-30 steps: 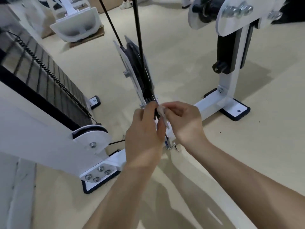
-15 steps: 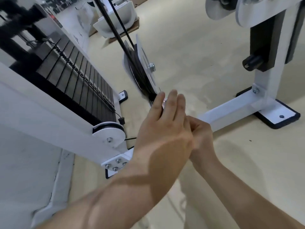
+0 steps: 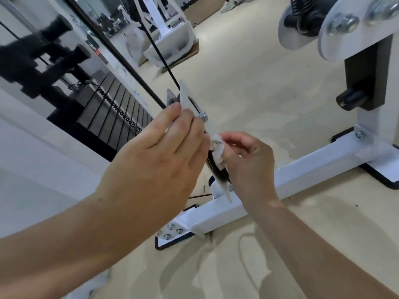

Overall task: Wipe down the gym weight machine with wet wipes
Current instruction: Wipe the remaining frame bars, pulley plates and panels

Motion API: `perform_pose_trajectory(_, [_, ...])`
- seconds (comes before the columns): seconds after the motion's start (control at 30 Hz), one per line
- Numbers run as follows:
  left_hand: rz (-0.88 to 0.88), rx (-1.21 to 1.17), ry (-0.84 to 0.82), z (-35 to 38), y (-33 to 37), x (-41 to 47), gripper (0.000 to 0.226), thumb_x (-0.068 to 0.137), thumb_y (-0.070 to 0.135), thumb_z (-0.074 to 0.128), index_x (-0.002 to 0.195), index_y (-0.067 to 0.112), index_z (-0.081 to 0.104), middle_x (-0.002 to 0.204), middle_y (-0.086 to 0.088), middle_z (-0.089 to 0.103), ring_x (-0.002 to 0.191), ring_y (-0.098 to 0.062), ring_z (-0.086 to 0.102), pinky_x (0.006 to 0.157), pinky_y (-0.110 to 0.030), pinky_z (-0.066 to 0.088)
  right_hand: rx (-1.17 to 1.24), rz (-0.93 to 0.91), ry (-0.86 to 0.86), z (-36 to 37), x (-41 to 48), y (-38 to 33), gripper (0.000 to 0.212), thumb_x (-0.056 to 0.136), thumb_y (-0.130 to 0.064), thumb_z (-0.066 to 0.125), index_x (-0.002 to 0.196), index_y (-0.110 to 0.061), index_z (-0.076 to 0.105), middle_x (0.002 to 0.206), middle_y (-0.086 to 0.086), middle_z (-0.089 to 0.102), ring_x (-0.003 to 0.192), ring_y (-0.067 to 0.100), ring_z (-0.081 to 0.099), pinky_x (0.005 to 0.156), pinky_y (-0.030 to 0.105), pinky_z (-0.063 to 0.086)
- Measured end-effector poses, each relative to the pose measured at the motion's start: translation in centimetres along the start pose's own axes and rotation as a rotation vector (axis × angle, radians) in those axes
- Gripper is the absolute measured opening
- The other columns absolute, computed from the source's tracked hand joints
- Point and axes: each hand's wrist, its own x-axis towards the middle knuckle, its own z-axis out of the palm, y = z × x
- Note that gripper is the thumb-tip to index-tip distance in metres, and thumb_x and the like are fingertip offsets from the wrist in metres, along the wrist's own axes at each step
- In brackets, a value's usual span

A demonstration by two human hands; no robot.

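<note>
A white weight machine stands on a beige floor, its base bar running low to the right. At the centre a white pulley bracket holds a black pulley wheel, with black cables rising from it. My left hand grips the bracket's upper plate from the left, fingers curled around its edge. My right hand pinches a crumpled white wet wipe and presses it against the pulley's right side.
The black weight stack with a coiled cord lies at left behind a white frame beam. A white upright with a black pad and discs stands at right. A bolted foot plate sits below my hands. Another white machine part stands behind.
The view has swung left and closer. My left hand moved up onto the bracket plate. My right hand came out from behind it, and the wipe now shows against the pulley.
</note>
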Motion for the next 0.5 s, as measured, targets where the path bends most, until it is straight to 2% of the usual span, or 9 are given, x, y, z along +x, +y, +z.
perform_pose_trajectory(0.07, [-0.011, -0.002, 0.021, -0.2, -0.4, 0.0, 0.056, 0.099, 0.013, 0.010, 0.133, -0.009, 0.049, 0.133, -0.033, 0.048, 0.126, -0.049, 0.042, 0.116, -0.051, 0.012, 0.000, -0.010, -0.018, -0.3, 0.1, -0.5, 0.010, 0.086, -0.011, 0.072, 0.087, -0.020, 0.076, 0.073, -0.006, 0.073, 0.068, 0.008, 0.068, 0.067, 0.026, 0.054])
perform_pose_trajectory(0.2, [-0.026, -0.003, 0.022, -0.3, -0.5, 0.0, 0.052, 0.100, 0.012, 0.014, 0.135, -0.012, 0.045, 0.131, -0.033, 0.050, 0.123, -0.047, 0.047, 0.116, -0.050, 0.015, 0.163, -0.120, -0.142, 0.2, 0.9, -3.7, 0.016, 0.086, 0.000, 0.069, 0.088, -0.014, 0.077, 0.076, -0.002, 0.075, 0.071, 0.006, 0.070, 0.062, 0.014, 0.053])
perform_pose_trajectory(0.27, [-0.019, 0.002, 0.039, -0.1, -0.7, 0.1, 0.051, 0.099, 0.011, 0.016, 0.136, -0.012, 0.043, 0.132, -0.032, 0.050, 0.123, -0.046, 0.047, 0.117, -0.049, 0.013, 0.126, -0.210, -0.168, 1.4, 2.3, -5.1, 0.015, 0.085, 0.000, 0.070, 0.088, -0.013, 0.076, 0.077, -0.004, 0.075, 0.072, 0.006, 0.070, 0.066, 0.017, 0.054])
perform_pose_trajectory(0.37, [-0.008, 0.006, 0.064, 0.2, -0.9, 0.2, 0.049, 0.099, 0.012, 0.018, 0.135, -0.010, 0.044, 0.131, -0.030, 0.050, 0.123, -0.044, 0.047, 0.117, -0.048, 0.013, -0.039, -0.320, -0.148, 4.2, 5.8, -5.8, 0.012, 0.083, -0.005, 0.070, 0.084, -0.015, 0.075, 0.078, -0.006, 0.073, 0.077, 0.007, 0.069, 0.080, 0.031, 0.057])
perform_pose_trajectory(0.5, [0.012, 0.032, 0.059, 0.3, -0.9, 0.2, 0.048, 0.100, 0.013, 0.021, 0.132, -0.011, 0.046, 0.129, -0.030, 0.051, 0.120, -0.045, 0.048, 0.115, -0.050, 0.015, -0.147, -0.248, -0.172, 6.1, 10.0, -4.9, 0.006, 0.084, -0.017, 0.070, 0.081, -0.017, 0.075, 0.072, -0.007, 0.072, 0.073, 0.010, 0.068, 0.075, 0.030, 0.056])
